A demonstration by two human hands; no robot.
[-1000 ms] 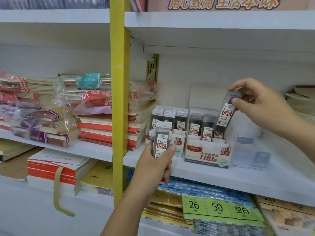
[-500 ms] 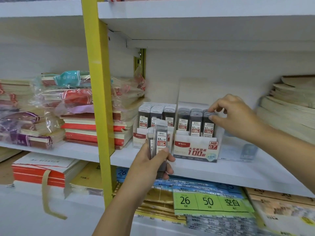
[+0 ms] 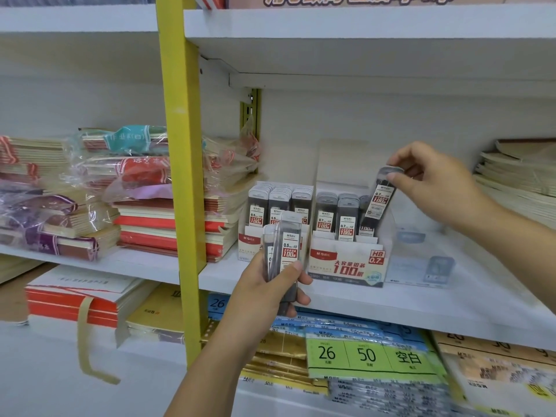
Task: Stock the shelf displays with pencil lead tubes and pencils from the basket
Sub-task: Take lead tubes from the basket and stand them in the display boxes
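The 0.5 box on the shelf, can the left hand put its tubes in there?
Probably yes. The left hand holds its tubes right in front of the 0.5 box, and nothing stands between them.

White metal shelving (image 3: 391, 40) split by a yellow upright post (image 3: 180, 176); stacked shrink-wrapped notebooks (image 3: 129, 182) on the left shelf, tan paper stacks (image 3: 517, 176) at right, even light.

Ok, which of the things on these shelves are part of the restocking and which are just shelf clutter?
In play:
- right hand, 0.7 lead tube
- left hand, 0.5 lead tubes
- HB 0.7 display box
- 0.5 display box

Lying about:
- wrapped notebook stacks
- green index pack
- clear box
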